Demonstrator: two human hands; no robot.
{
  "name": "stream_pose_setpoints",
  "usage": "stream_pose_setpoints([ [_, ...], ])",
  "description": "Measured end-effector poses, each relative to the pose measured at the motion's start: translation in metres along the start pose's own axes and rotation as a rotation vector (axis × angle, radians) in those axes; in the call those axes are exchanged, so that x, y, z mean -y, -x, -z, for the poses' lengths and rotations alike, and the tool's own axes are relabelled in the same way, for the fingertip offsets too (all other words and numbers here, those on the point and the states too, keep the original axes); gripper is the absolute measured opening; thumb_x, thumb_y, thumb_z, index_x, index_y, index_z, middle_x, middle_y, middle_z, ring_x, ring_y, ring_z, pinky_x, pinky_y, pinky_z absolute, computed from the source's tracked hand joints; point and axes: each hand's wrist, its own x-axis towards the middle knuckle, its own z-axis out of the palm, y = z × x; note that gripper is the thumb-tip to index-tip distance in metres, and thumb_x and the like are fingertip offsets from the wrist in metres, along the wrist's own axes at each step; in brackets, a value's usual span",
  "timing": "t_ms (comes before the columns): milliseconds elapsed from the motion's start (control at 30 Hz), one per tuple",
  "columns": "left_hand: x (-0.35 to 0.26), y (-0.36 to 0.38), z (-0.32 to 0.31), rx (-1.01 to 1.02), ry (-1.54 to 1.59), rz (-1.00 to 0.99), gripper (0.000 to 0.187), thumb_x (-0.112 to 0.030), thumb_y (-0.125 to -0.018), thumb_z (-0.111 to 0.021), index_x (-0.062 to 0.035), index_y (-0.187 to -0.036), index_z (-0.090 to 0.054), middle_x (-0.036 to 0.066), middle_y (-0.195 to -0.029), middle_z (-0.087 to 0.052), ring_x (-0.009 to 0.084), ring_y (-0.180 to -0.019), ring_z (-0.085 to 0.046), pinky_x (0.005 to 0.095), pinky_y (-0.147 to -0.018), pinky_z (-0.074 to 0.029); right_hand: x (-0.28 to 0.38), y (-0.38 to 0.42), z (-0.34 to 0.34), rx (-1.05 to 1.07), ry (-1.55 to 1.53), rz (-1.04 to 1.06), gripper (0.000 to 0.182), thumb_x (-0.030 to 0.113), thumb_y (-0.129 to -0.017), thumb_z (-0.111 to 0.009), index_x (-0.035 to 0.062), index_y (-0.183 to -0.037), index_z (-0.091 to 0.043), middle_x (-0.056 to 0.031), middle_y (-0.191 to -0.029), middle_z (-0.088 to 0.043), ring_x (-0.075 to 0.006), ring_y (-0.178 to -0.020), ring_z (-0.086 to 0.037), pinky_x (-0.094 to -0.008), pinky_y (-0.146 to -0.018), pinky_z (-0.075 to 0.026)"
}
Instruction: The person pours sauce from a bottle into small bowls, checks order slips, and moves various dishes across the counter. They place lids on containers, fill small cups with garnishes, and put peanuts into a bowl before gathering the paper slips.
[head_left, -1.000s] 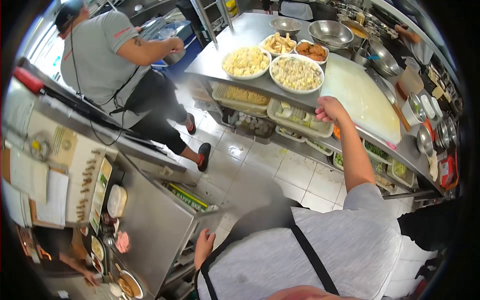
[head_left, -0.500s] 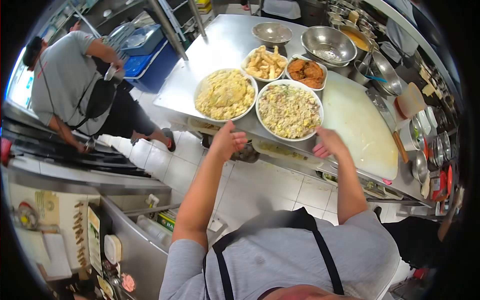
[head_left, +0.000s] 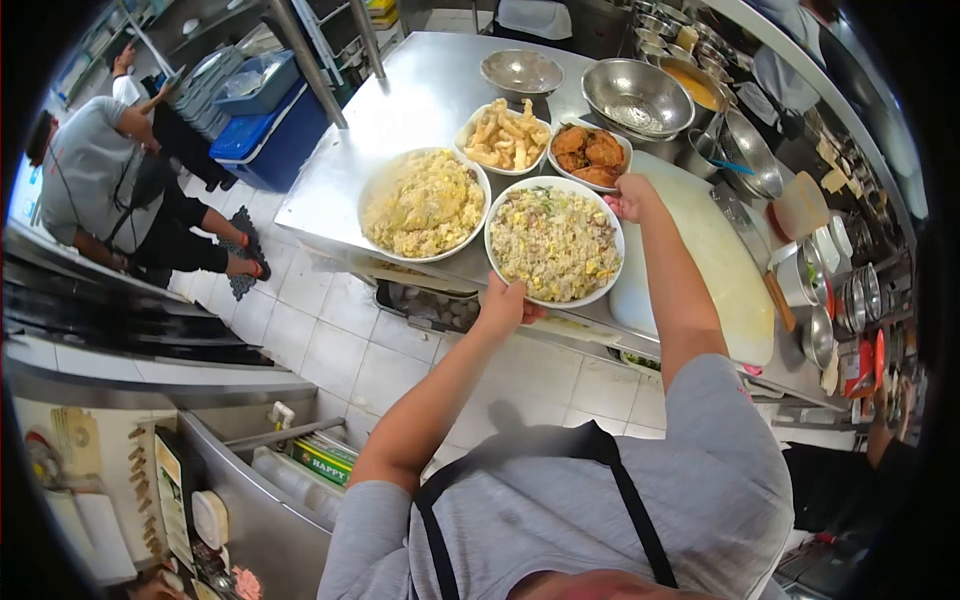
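A white bowl of fried rice [head_left: 555, 245] with bits of egg and greens sits at the near edge of the steel table. My left hand [head_left: 508, 305] grips its near-left rim, fingers curled underneath. Against the far-right rim of the same bowl, my right hand [head_left: 630, 197] is closed, its fingertips partly hidden. Just beyond that hand is a bowl of browned fried pieces [head_left: 592, 155]. A second bowl of rice topped with egg [head_left: 425, 205] stands to the left, and a bowl of pale fried strips [head_left: 503, 137] is behind.
Metal bowls [head_left: 637, 98] stand at the back of the steel table [head_left: 425, 90]. To the right lie a white cutting board [head_left: 700, 260] and a wooden-handled cleaver [head_left: 778, 300]. A co-worker [head_left: 105, 175] stands at left, near a blue cooler [head_left: 265, 145]. Another person is behind.
Both hands have moved onto the fried rice bowl, the left from the table's front and the right up along the bowl's side. The co-worker at left has turned and shifted.
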Motion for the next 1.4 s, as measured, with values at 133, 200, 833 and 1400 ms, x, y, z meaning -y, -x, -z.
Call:
stream_pose_setpoints([
  [133,0.004,0.006,0.005,0.028,0.01,-0.021,0.033,-0.012,-0.08,-0.031,-0.0083,-0.111,-0.023,0.013,-0.086,-0.054,0.0178,-0.061,-0.057,0.0286,-0.052,-0.046,-0.01,-0.015,-0.025,-0.111,-0.178,0.078,0.028,0.003,-0.076,-0.03,-0.0008,-0.101,-0.042,-0.0137,-0.077,-0.053,-0.0192,-0.055,-0.053,-0.0279,-0.045,-0.046],
  [200,0.006,0.006,0.002,0.008,0.027,-0.003,0.033,-0.012,-0.08,-0.031,-0.008,-0.112,-0.023,0.014,-0.086,-0.054,0.018,-0.062,-0.058,0.029,-0.052,-0.046,-0.009,-0.02,-0.024,-0.19,-0.2,0.101,0.029,0.001,-0.075,-0.029,-0.001,-0.101,-0.042,-0.0142,-0.078,-0.053,-0.0199,-0.055,-0.053,-0.0282,-0.045,-0.047],
  [833,-0.008,-0.014,0.026,0.175,-0.02,-0.009,0.043,-0.033,-0.083,-0.039,-0.0021,-0.113,-0.034,0.017,-0.084,-0.049,0.021,-0.058,-0.055,0.031,-0.046,-0.047,0.009,0.194,0.007,0.215,0.233,0.487,0.044,0.002,-0.073,-0.045,0.0051,-0.114,-0.032,-0.0104,-0.089,-0.052,-0.0158,-0.059,-0.054,-0.0226,-0.041,-0.043],
  [1400,0.185,0.506,0.198,-0.943,0.209,-0.363,0.036,-0.027,-0.084,-0.033,-0.0089,-0.115,-0.036,0.007,-0.084,-0.05,0.0118,-0.057,-0.052,0.0219,-0.045,-0.046,-0.225,0.459,-0.376,1.687,1.062,0.389,0.037,0.002,-0.076,-0.038,0.0031,-0.113,-0.034,-0.0087,-0.084,-0.053,-0.0127,-0.055,-0.054,-0.021,-0.046,-0.047],
])
